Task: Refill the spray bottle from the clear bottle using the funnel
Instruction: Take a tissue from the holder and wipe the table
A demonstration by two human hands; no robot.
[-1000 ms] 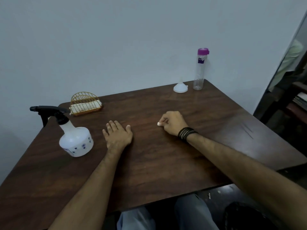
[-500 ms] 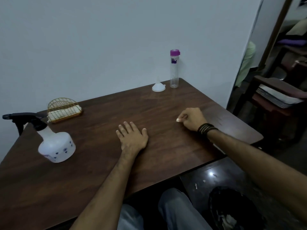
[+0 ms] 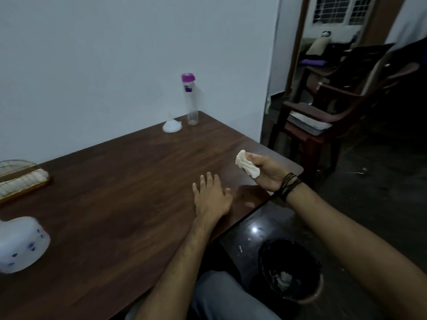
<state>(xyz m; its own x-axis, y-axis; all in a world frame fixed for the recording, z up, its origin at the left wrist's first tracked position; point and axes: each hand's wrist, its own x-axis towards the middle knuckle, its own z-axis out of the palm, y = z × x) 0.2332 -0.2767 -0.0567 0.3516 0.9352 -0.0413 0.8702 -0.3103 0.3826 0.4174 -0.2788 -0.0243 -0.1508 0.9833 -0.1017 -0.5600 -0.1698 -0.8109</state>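
Observation:
The clear bottle (image 3: 191,100) with a purple cap stands upright at the far corner of the brown table (image 3: 115,192). The white funnel (image 3: 171,125) sits mouth-down just left of it. At the left edge only the white base of the spray bottle (image 3: 19,243) shows; its head is out of frame. My left hand (image 3: 211,197) lies flat on the table, fingers apart, holding nothing. My right hand (image 3: 265,173) is lifted over the table's right edge and closed on a crumpled white tissue (image 3: 246,166).
A wire napkin holder (image 3: 20,179) stands at the far left by the wall. A dark bin (image 3: 290,271) with white scraps sits on the floor below my right arm. A brown chair (image 3: 323,112) stands to the right near a doorway.
My right hand has lifted off the table and moved right to the table's edge, with the tissue now showing in its fingers. The view has swung right; the left hand stays flat.

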